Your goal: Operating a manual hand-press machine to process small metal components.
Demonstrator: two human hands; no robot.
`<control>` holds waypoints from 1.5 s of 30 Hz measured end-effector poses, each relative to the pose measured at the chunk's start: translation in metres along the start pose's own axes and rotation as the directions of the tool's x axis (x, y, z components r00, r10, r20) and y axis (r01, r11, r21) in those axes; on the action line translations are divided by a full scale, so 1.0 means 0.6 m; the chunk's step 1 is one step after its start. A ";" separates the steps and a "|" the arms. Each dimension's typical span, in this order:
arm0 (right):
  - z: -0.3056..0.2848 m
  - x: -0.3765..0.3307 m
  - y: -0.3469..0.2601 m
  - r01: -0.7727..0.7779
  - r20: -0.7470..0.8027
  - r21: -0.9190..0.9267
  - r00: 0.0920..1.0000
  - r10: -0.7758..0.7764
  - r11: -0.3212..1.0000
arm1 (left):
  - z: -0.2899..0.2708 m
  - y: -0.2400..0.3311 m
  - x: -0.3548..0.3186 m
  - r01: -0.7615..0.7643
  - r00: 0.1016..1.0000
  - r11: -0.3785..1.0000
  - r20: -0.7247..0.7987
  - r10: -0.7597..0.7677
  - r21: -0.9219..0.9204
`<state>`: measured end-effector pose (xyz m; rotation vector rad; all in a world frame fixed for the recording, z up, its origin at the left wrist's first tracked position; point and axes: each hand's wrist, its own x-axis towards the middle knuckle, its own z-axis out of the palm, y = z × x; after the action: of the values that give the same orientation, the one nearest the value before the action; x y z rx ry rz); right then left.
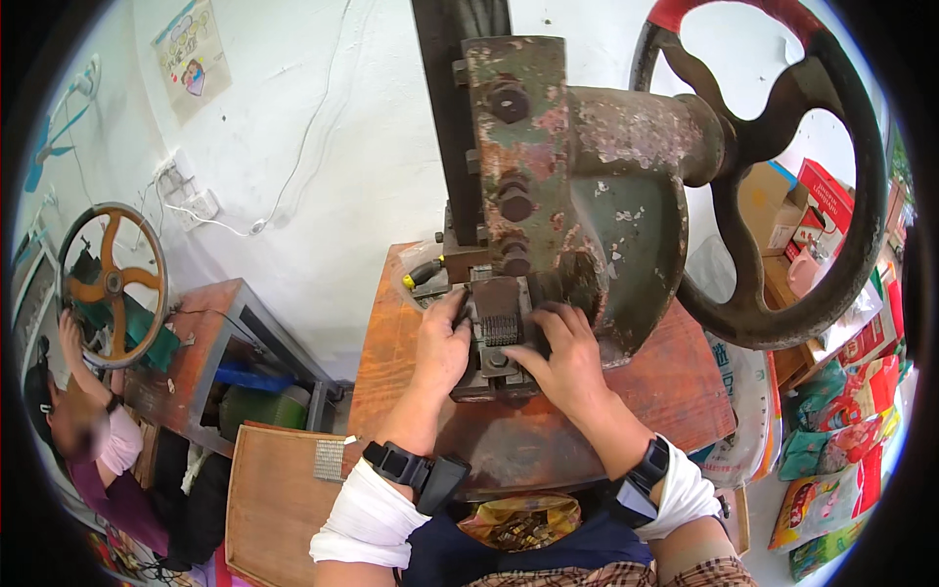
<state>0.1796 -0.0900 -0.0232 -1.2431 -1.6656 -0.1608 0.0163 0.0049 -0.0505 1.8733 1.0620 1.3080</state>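
A hand-operated press (518, 166) with worn green paint and rust stands before me on a wooden table. On its base is a small metal die fixture (497, 362), with a ribbed grey metal piece (500, 330) in the middle, under the ram. My left hand (445, 342) rests along the fixture's left side, thumb and fingertips near the ribbed piece. From the right, my right hand (565, 357) reaches in with thumb and index finger apart, its thumb close to the piece's lower corner. Whether the fingertips touch the piece is hard to tell.
The press's big handwheel (758, 157) is at upper right. A yellow-tipped tool (423, 274) lies behind my left hand. A small grid-like metal stack (330, 460) sits on a wooden board (284, 499). At far left another person (88, 421) touches a second wheel (114, 284). Colourful bags (831, 499) stand right.
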 end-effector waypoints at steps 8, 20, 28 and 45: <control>0.035 0.015 0.006 -0.182 0.098 -0.020 0.978 0.183 0.983 | -0.001 0.011 -0.016 -0.045 0.991 0.995 -0.118 0.055 0.085; 0.031 0.010 0.013 -0.123 0.104 0.049 0.988 0.118 0.991 | -0.001 -0.001 -0.014 0.063 0.998 0.990 -0.023 -0.061 0.130; 0.042 0.031 0.001 -0.191 0.122 -0.011 0.974 0.191 0.982 | -0.001 -0.013 -0.007 0.015 0.993 0.995 0.118 -0.026 0.100; -0.390 0.099 -0.061 0.101 -0.391 -0.543 0.848 -0.357 0.834 | -0.022 0.033 -0.016 0.036 0.952 0.908 0.262 -0.159 0.418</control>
<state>0.2999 -0.2114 0.1509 -1.2267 -1.3598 -1.0437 0.0073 -0.0125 -0.0340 2.1977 1.3233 0.7540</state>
